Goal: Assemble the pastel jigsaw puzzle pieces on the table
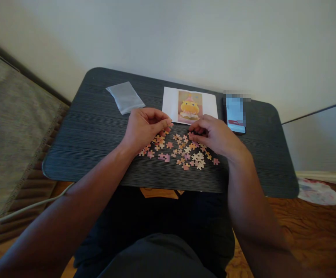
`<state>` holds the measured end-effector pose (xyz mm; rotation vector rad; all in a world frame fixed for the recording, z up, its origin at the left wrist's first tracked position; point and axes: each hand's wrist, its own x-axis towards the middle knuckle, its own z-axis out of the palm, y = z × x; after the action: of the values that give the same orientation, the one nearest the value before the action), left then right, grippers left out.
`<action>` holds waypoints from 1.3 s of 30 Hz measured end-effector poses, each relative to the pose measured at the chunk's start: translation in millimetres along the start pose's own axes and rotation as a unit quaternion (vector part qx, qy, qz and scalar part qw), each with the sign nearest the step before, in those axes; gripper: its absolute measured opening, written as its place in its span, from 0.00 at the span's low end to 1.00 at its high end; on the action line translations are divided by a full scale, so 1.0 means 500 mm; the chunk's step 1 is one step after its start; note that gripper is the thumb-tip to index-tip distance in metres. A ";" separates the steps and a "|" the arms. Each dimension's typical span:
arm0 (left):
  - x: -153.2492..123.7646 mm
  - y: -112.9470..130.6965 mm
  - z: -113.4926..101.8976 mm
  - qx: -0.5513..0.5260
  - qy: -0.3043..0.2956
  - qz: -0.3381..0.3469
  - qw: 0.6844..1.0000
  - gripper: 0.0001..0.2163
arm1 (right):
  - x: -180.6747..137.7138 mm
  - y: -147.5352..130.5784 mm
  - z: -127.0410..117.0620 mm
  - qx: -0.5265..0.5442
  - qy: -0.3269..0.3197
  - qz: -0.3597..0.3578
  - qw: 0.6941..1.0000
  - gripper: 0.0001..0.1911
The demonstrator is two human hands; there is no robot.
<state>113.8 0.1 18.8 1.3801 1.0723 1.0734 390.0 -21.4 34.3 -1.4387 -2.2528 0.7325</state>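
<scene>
Many small jigsaw puzzle pieces (pixel 182 150) in orange, cream, pink and purple lie loose on a dark table, some overlapping. My left hand (pixel 148 125) is over the left part of the pile, thumb and fingers pinched together on a small puzzle piece at their tips. Over the right part, my right hand (pixel 211 133) is closed in a pinch, with a reddish puzzle piece at its fingertips. Behind the pile lies a white sheet (pixel 170 101) with a picture of a yellow character in a party hat behind a cake. Both palms hide some pieces.
A clear plastic bag (pixel 126 98) lies at the table's back left. Right of the sheet is a phone (pixel 235 114) with its screen lit. The dark table (pixel 78 135) stands against a pale wall. A cable (pixel 26 210) runs by its left front corner.
</scene>
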 end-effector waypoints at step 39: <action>-0.017 0.018 0.001 -0.095 -0.074 -0.080 0.989 0.11 | 0.024 -0.049 0.066 0.477 0.066 0.090 0.872 0.18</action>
<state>113.2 -9.1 27.4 1.1812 0.9300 0.9161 349.1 -26.4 23.2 -1.1116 -1.2829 1.4709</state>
